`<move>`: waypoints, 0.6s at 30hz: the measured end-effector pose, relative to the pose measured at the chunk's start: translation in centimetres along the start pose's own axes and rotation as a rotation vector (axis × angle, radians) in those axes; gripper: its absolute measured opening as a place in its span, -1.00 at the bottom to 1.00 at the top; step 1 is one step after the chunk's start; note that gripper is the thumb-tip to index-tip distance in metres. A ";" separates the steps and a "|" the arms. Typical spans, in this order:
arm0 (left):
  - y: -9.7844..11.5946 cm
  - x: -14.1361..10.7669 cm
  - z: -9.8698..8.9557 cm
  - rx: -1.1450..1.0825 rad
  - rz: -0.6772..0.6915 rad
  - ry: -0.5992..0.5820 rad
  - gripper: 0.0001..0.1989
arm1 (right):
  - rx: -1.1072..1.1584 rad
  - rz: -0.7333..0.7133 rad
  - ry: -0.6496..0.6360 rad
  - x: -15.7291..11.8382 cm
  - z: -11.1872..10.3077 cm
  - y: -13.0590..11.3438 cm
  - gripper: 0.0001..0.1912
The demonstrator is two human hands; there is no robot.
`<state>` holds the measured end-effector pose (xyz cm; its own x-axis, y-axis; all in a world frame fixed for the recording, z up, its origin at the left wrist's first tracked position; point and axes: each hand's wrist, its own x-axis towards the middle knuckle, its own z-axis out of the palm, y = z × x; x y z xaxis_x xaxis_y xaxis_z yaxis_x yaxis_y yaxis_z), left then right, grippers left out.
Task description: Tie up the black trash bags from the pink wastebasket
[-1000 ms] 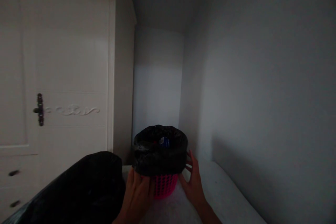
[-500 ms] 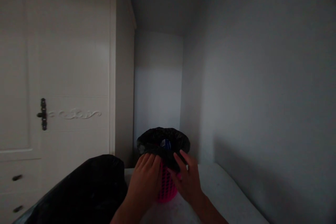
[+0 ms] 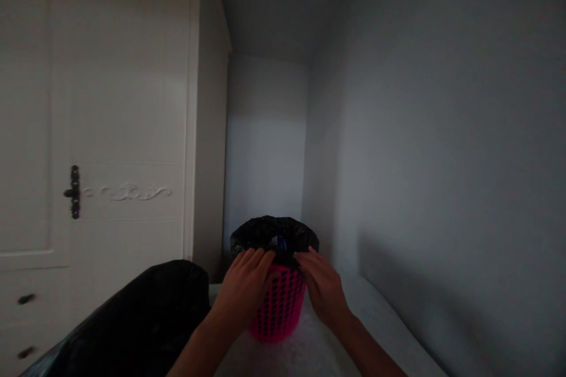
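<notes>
A pink basket [image 3: 278, 306] with latticed sides stands upright on a pale surface. A black plastic bag [image 3: 296, 232] lines it and folds outward over the rim. Inside the bag's mouth shows part of a blue and white item [image 3: 279, 242], too small to name. My left hand [image 3: 250, 280] curls its fingers over the near left of the rim, gripping the bag there. Opposite it, my right hand [image 3: 322, 283] is closed on the bag's edge at the near right of the rim. Both thumbs are partly hidden against the basket's outer side.
At lower left bulges a large black plastic bag [image 3: 145, 318]. Beyond it rises a white wardrobe [image 3: 128, 100] with a dark handle [image 3: 75, 192]. A grey wall [image 3: 433, 129] runs along the right side of the pale surface [image 3: 375, 318].
The bag's near flap, which hung down over the basket front, is now up at the rim, so more pink lattice shows. My right hand's spread fingers have closed on the rim.
</notes>
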<state>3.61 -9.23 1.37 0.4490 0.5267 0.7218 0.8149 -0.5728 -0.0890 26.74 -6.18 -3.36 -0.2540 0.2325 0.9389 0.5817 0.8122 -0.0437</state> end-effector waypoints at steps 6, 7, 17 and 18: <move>-1.2 -0.6 -1.1 0.020 0.191 -0.047 -0.69 | 0.013 0.323 -0.009 3.0 -1.1 -0.1 -0.68; -1.4 -0.9 -1.3 0.005 0.197 -0.029 -0.69 | 0.030 0.332 -0.029 3.5 -1.2 0.1 -0.69; -5.0 -3.6 -4.2 -0.084 0.107 0.002 -0.58 | 0.196 0.420 -0.341 7.9 -1.8 1.6 -0.71; -5.6 -3.8 -4.6 -0.068 0.080 -0.008 -0.57 | 0.216 0.420 -0.384 8.3 -1.9 1.6 -0.70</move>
<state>-4.33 -10.96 2.28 0.5148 0.4823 0.7088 0.7497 -0.6543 -0.0993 27.05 -4.00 4.98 -0.3207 0.7003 0.6378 0.5329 0.6901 -0.4897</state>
